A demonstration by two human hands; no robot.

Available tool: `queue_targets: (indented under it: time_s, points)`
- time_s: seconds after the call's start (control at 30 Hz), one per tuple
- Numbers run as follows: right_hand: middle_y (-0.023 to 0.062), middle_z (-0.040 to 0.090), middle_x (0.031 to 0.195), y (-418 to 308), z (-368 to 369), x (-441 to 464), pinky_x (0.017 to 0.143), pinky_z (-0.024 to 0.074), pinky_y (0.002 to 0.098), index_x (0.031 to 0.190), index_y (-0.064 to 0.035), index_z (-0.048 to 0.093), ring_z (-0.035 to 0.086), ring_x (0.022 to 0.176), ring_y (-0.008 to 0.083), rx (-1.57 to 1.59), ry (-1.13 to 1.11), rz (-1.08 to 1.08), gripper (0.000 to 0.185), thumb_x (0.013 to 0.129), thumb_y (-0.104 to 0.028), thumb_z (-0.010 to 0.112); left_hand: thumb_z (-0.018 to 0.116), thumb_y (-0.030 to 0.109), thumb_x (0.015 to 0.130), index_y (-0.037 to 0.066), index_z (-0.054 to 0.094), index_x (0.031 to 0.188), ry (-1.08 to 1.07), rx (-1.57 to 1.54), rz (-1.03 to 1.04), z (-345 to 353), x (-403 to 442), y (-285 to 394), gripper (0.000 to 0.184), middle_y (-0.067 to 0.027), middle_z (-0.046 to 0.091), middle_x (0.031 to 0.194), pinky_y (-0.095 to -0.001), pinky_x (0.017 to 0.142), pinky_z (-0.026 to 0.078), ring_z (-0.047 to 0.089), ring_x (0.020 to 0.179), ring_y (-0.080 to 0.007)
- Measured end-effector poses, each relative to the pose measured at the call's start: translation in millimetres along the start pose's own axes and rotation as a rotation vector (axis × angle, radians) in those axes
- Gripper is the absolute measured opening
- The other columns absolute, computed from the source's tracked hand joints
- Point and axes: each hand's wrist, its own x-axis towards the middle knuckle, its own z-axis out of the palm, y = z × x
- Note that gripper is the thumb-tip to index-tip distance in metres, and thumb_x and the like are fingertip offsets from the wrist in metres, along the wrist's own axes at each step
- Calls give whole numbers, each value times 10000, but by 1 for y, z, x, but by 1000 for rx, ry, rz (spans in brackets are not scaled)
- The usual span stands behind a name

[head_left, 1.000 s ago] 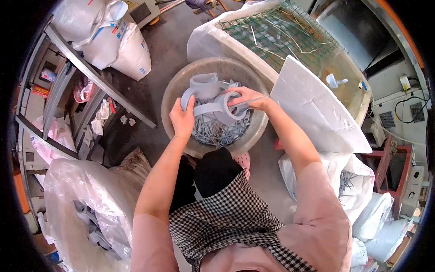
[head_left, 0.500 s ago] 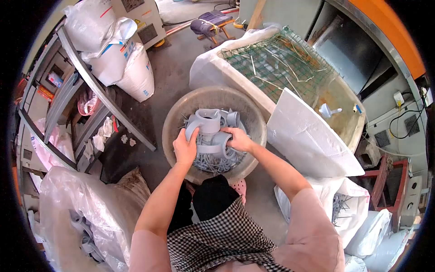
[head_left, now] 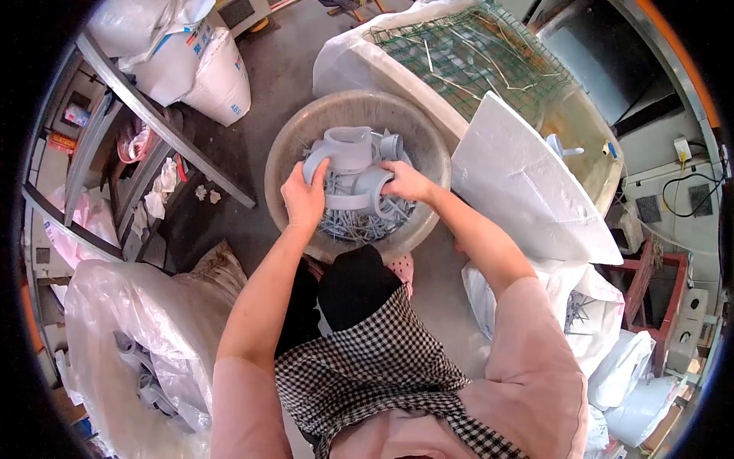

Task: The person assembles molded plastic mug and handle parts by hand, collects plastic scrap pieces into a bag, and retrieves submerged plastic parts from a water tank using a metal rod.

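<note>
Both hands are over a round tub (head_left: 287, 122) between my knees. My left hand (head_left: 304, 193) is closed on the left side of a cluster of grey plastic pipe fittings (head_left: 350, 151), its thumb against a curved ring. On the right side, my right hand (head_left: 407, 182) grips another grey pipe fitting (head_left: 368, 186), with fingers at its open end. Whether these fittings are joined together is hard to tell. Beneath them in the tub lie many thin grey plastic sprues (head_left: 355, 227).
At left, a plastic-lined bag (head_left: 138, 306) holds grey fittings. A white foam board (head_left: 527, 180) leans on a netted basin (head_left: 348, 65) at right. An open white sack (head_left: 600, 306) contains sprues. A metal rack (head_left: 160, 115) and full sacks (head_left: 218, 76) stand upper left.
My view has tilted downward, so the tub and hands appear higher in the picture. Both hands keep their hold on the grey fittings, with little change in grip.
</note>
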Motion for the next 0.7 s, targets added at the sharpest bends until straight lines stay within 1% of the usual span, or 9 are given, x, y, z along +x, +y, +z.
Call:
queue_targets:
  time_s: [0.17,0.2,0.23,0.27,0.33,0.4,0.47,0.5,0.7]
  points:
    - [225,628,1077,-10,-6,-2,888,455,375,1169,44,551,609,997,319,-164,78,-106,569,699,-246,686,669,326,831,-36,589,766,-11,-58,-71,7,7,-18,376,-217,595,655,-423,604,447,592,626,-385]
    - [221,633,1061,-14,-10,-5,882,458,369,1178,34,550,612,987,311,-164,55,-109,547,724,-249,665,665,326,838,-33,605,780,-18,-105,-143,7,8,-19,369,-184,599,634,-402,581,447,592,588,-328]
    - [199,635,1049,-10,-17,-3,871,458,349,1202,8,543,604,986,281,88,-76,-86,522,761,-255,636,661,326,845,-31,620,794,-25,-153,-214,5,10,-20,363,-151,603,614,-380,559,447,592,549,-271]
    - [199,635,1049,-12,-20,-7,871,458,349,1202,8,543,604,986,281,89,-75,-86,522,761,-255,636,661,326,845,-31,620,794,-26,-153,-214,3,11,-20,363,-151,603,614,-380,559,447,592,549,-271]
    - [165,632,1058,-16,-25,-15,864,453,332,1211,-20,542,587,1001,245,551,-84,56,516,767,-263,645,645,341,861,-35,640,822,9,-268,-303,-1,15,-19,378,-85,589,587,-336,521,437,562,522,-163]
    - [149,623,1088,-24,-29,-14,878,445,328,1197,-33,549,574,1029,230,360,-131,-48,530,755,-296,677,636,354,868,-46,641,827,18,-316,-274,3,13,-18,402,-66,579,580,-307,499,427,545,514,-130]
    - [162,633,1074,-33,-24,-12,871,458,345,1177,-27,557,588,1011,239,-124,25,-228,546,737,-315,704,639,351,867,-50,633,808,56,-305,-280,6,12,-17,406,-74,579,578,-309,500,425,546,510,-144]
    - [179,647,1047,-31,-20,-10,861,474,379,1167,-15,558,613,983,296,-154,100,-209,636,685,-390,736,639,351,867,-50,633,808,52,-303,-277,7,12,-20,406,-74,579,578,-309,500,425,546,510,-144]
    - [228,646,993,-42,-1,-13,852,478,416,1165,-16,560,616,944,382,-428,342,51,717,627,-457,732,646,369,856,-57,617,771,55,-302,-330,7,14,-28,435,-122,585,582,-348,536,442,564,530,-189]
